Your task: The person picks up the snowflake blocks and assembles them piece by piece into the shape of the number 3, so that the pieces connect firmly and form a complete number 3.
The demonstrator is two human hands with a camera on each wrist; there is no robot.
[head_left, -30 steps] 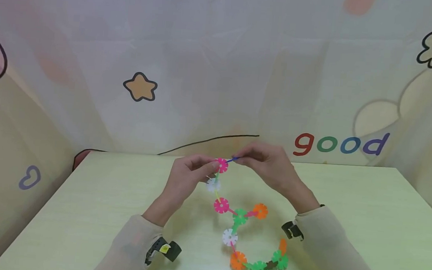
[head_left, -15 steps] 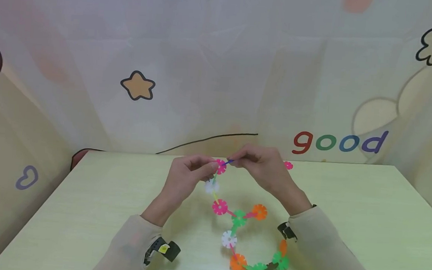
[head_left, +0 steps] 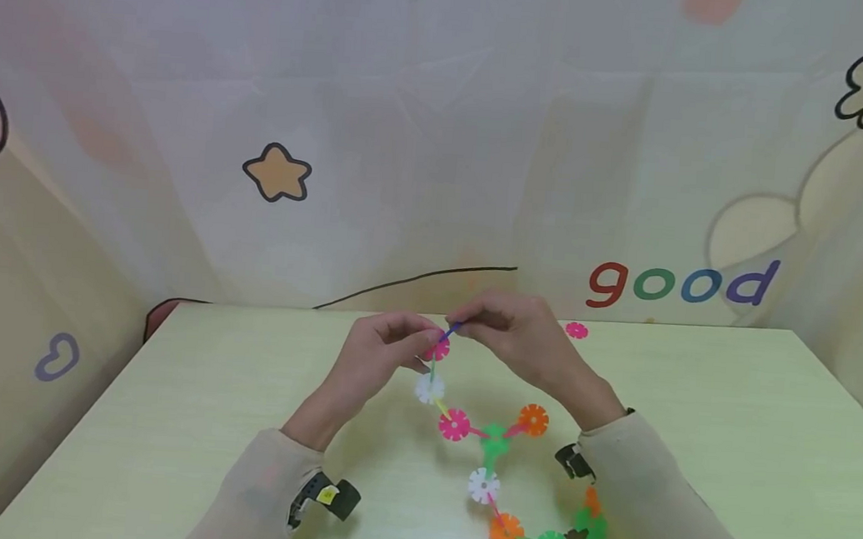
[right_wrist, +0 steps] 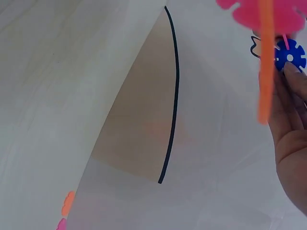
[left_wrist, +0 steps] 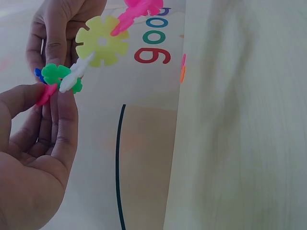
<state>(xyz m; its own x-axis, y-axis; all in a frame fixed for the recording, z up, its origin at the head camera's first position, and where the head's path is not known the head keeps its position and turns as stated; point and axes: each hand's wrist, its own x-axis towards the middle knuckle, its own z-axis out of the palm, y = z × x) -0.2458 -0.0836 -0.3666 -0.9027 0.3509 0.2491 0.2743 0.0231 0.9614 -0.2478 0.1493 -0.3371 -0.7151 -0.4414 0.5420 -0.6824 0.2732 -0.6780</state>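
Nearest the person, the lower end of a chain of flat plastic snowflake-shaped discs in orange, green, white and pink (head_left: 497, 458) lies on the pale green table (head_left: 691, 421), between two cream sleeves. The chain rises to its top pink disc (head_left: 438, 349), which the left hand (head_left: 384, 354) pinches between thumb and fingertips. Touching it, the right hand (head_left: 517, 334) pinches a small blue snowflake disc (head_left: 451, 331), edge-on against the pink one. The step in hand looks like slotting the blue piece into a notch; the next move calls for lining up the two slots and pressing firmly. Farther back, a loose pink disc (head_left: 576, 330) lies by the printed curtain (head_left: 441, 136).
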